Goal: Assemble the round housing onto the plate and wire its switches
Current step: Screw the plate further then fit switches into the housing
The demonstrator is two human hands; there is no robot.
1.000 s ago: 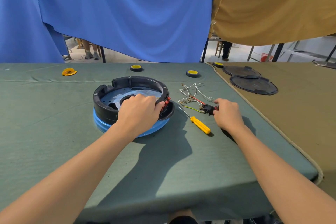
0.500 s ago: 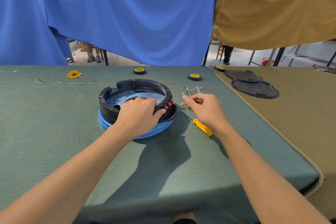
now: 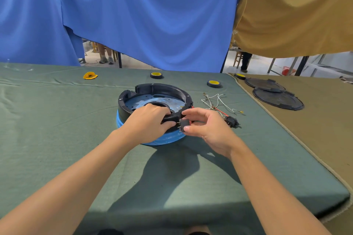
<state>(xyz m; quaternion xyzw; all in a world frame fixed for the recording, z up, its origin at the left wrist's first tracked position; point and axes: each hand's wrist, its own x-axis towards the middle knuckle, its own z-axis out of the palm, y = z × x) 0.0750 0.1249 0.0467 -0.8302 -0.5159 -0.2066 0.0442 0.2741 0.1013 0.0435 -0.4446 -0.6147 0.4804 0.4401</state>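
Nearest: both forearms reach in over the green surface [image 3: 57, 120]. The left hand [image 3: 150, 123] is curled over the near rim of the round housing [image 3: 158, 87], thumb low on the outer wall, gripping and steadying it. The right hand [image 3: 208, 127] pinches a small black switch [image 3: 184, 125] between thumb and fingertips, metal prongs pointing toward the left hand. It is held at the near-right stretch of the wall, just beside the left thumb. Cannot tell whether the switch touches the wall or sits just short of it.

Housing: a black ring, mid-surface, standing on a blue base [image 3: 166, 139]. Flat inside the ring lies the plate [image 3: 141, 102], bluish and perforated, with a large round opening near its middle. The ring looks level on it. Fasteners are too small to read.

Beyond the right hand: a second switch [image 3: 232, 120] lies on the cloth, and past it a loose tangle of wires [image 3: 215, 100], mostly white with one red, ends free.

Further back: a tape roll [image 3: 156, 75], another roll [image 3: 213, 83], and a yellow scrap [image 3: 90, 75]. Two black round covers [image 3: 278, 99] lie on the adjoining brown surface.

Progress, as judged:
- Housing on the plate looks done or close to done.
- Switch fitting is the step in hand.
- At least one more switch waits outside the ring.
- Wiring looks unstarted, since the wires lie unconnected on the cloth.
- The larger share of the task remains.
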